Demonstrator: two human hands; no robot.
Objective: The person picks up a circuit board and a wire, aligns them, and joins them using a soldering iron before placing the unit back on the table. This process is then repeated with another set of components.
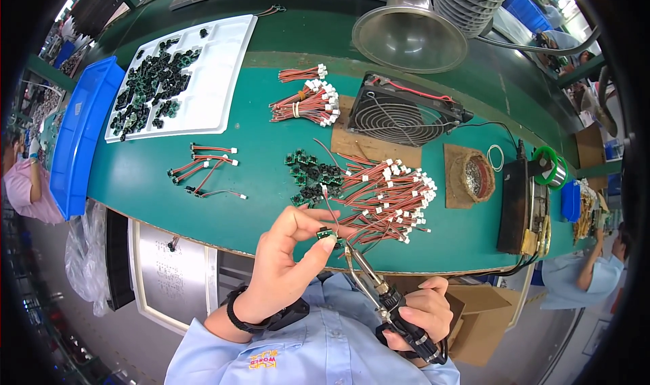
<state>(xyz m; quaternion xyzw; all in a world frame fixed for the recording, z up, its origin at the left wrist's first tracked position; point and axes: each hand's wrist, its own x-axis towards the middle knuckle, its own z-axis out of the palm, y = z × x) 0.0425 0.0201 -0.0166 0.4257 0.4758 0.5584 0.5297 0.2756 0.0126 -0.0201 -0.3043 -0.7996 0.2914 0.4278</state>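
Note:
Between the thumb and fingers of my left hand [281,260] is a small green circuit board [326,234], held just above the bench's near edge. A thin wire with a white plug stands up beside the board. My right hand [426,314] is wrapped round the black handle of a soldering iron [387,297], which has a thin metal feed tube along its side. The iron's tip points up and left, close to the board; whether they touch I cannot tell. Just beyond the hands lie a heap of small circuit boards [313,175] and a spread of red-and-black wires with white plugs [389,195].
Several wired boards [203,161] lie left of the heap. Behind are a white tray [227,73] of black-and-green parts, bundled wires [308,104], a fan [399,114] and a metal hood [409,39]. A tip-cleaning tin [472,176] and solder spool [556,170] stand right; a blue bin [84,138] left.

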